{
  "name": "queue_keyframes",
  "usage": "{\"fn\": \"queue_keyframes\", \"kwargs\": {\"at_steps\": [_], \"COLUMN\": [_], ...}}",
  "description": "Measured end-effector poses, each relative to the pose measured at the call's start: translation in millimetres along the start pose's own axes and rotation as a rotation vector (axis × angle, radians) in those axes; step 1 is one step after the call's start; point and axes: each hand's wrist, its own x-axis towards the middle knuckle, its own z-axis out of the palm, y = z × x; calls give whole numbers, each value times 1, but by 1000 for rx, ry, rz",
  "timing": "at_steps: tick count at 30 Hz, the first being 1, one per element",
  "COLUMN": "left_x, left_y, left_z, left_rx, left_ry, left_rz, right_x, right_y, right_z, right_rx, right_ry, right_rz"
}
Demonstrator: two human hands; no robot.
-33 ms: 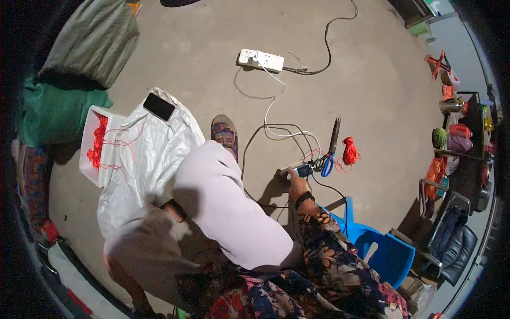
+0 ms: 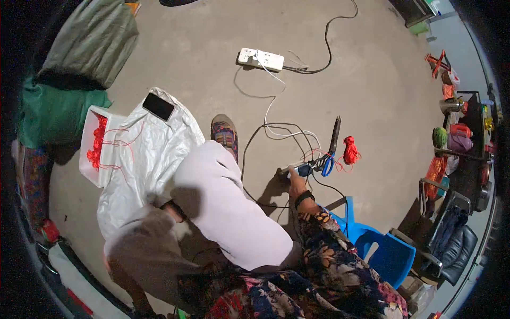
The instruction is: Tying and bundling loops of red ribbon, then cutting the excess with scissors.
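From where I stand I see one right hand (image 2: 297,183), with one dark band (image 2: 305,197) on its wrist, reaching down to one small dark block (image 2: 303,170) just above the floor (image 2: 297,32). Its thumb lies along the near end of the block; the other fingers are mostly hidden, so I cannot tell how tightly they close. The left hand I cannot make out.

Just beside the block, to the right, is one pair of scissors (image 2: 334,139) with blue handles, blades pointing away from the person. Right of those lies one loose bundle of red string (image 2: 350,151). One white cord (image 2: 269,112) runs up to one white power strip (image 2: 272,62).

To the left, one black phone (image 2: 159,107) rests on one white sheet (image 2: 151,154), touching one white tub (image 2: 112,121). The tub holds more red string (image 2: 97,142), too tangled to count. Beyond are two sacks, one green (image 2: 58,114), one grey (image 2: 93,42). One blue chair (image 2: 394,260) stands near the right arm.
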Motion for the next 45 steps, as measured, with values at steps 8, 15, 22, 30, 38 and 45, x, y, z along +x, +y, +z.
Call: {"fn": "queue_keyframes", "kwargs": {"at_steps": [8, 15, 22, 30, 38, 45], "left_x": [-4, -6, -21, -25, -8, -18], "left_y": [4, 16, 44, 20, -14, 25], "left_z": [-5, -6, 8, -7, -29, -1], "left_rx": [-2, 78, 4, -159, -75, 17], "left_ry": [-17, -7, -30, 50, 5, 45], "left_rz": [-15, -45, -111, -157, 24, -102], "right_x": [66, 57, 44, -2, 16, 53], "right_y": [38, 28, 44, 36, 45, 62], "right_z": [-13, -14, -14, 6, -8, -24], "right_rx": [-12, -159, -334, -547, -706, -585], "right_ry": [162, 282, 244, 221, 326, 335], "right_rz": [6, -28, -211, -207, -329, -339]}}
